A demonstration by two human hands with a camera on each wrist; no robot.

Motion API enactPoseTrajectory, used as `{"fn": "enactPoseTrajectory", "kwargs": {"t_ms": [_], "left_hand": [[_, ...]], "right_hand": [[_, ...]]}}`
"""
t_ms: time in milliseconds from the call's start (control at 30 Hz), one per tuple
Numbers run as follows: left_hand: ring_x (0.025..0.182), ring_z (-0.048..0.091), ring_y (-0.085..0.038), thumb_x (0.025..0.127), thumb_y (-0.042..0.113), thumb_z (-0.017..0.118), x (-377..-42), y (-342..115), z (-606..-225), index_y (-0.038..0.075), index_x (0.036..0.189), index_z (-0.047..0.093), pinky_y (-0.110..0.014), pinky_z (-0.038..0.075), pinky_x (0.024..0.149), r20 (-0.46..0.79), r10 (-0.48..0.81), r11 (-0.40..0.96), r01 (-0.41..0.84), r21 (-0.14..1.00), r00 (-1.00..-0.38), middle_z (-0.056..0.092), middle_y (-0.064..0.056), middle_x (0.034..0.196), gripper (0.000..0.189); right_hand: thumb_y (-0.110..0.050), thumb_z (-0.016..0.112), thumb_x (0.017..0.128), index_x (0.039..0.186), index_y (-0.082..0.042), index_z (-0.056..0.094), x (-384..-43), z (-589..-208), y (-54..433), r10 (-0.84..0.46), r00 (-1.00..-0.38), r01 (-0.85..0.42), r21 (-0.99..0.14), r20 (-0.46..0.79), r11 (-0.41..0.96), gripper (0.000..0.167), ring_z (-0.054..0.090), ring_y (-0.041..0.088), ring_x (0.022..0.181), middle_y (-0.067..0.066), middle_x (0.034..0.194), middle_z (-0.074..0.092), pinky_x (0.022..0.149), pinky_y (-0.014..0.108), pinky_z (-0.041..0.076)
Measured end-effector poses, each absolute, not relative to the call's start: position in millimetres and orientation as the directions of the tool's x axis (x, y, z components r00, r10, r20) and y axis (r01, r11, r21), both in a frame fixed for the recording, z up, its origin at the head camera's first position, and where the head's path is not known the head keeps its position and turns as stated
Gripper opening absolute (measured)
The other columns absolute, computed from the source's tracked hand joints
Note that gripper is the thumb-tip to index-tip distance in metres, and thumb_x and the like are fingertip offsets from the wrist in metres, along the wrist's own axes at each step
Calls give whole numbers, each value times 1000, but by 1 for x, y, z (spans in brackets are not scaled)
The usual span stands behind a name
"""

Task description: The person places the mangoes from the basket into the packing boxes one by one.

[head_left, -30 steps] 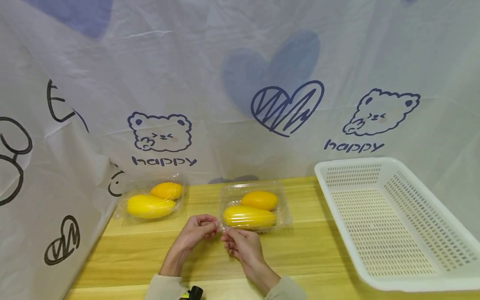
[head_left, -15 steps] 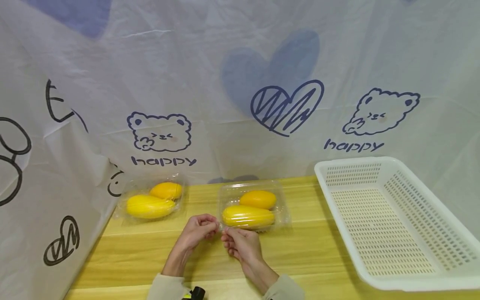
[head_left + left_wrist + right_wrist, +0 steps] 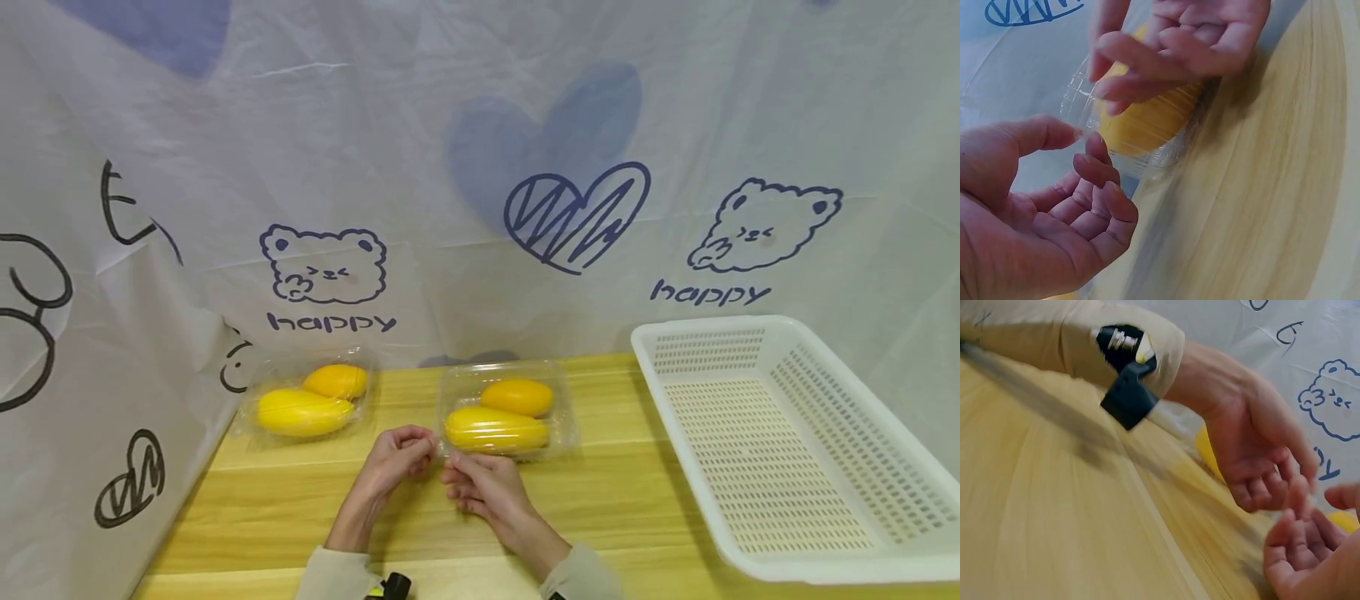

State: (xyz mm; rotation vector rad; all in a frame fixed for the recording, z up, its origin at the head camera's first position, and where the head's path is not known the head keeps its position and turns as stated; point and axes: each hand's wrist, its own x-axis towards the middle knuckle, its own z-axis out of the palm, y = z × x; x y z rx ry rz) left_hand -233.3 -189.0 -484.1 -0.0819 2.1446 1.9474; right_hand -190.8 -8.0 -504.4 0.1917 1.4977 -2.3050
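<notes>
A clear plastic box (image 3: pixel 564 412) stands on the wooden table, with an elongated yellow fruit (image 3: pixel 495 429) and a rounder orange-yellow fruit (image 3: pixel 517 398) inside. At its near left corner my left hand (image 3: pixel 393 462) pinches the thin plastic edge between thumb and index finger; the other fingers are loosely curled. My right hand (image 3: pixel 491 493) is close beside it, in front of the box. In the left wrist view, the right hand's thumb is apart from its bent fingers (image 3: pixel 1138 65), and nothing shows between them.
Another clear box (image 3: pixel 367 392) with two yellow fruits stands at the left, near the back. A white perforated basket (image 3: pixel 682 450) occupies the right side. White printed cloth (image 3: pixel 420 150) hangs behind the table (image 3: pixel 600 517) and along its left.
My right thumb and fingers have come off the box's near left corner and spread slightly apart. The left hand stays at that corner. The box has shifted slightly away.
</notes>
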Motion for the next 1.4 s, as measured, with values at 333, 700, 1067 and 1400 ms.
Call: {"fn": "enactPoseTrajectory", "kwargs": {"t_ms": [333,700,1067,1400], "left_hand": [[72,57,-16,100,13,65,-228,-193,-479,-10,114,64,-28,49,62,-189,110,179,-168,969,-976,68,-9,85,26],[75,61,-25,93,3,69,-224,-189,-470,-8,109,66,-30,50,64,-71,94,353,-33,935,-993,67,-12,87,20],[69,58,-20,94,5,69,-223,-192,-471,-9,115,64,-26,45,58,-85,147,327,-32,944,-985,72,-17,86,26],[70,57,-21,93,3,67,-224,-192,-470,-8,114,64,-24,42,57,-102,137,324,-52,945,-985,71,-12,84,24]], "right_hand": [[-23,67,99,112,8,70,-185,-493,25,-291,-933,283,-932,-213,-227,33,70,11,74,8,90,75,63,22,54],[-13,66,100,106,8,70,-187,-459,60,-225,-972,-96,-991,72,94,22,72,26,80,17,92,75,69,30,58],[-3,67,97,114,-1,71,-198,-445,109,-55,-949,-314,-905,311,286,17,72,30,85,8,94,75,70,25,58],[1,66,94,122,-3,68,-212,-463,128,189,-935,-219,-905,302,365,28,67,29,92,15,106,71,69,21,54]]}}
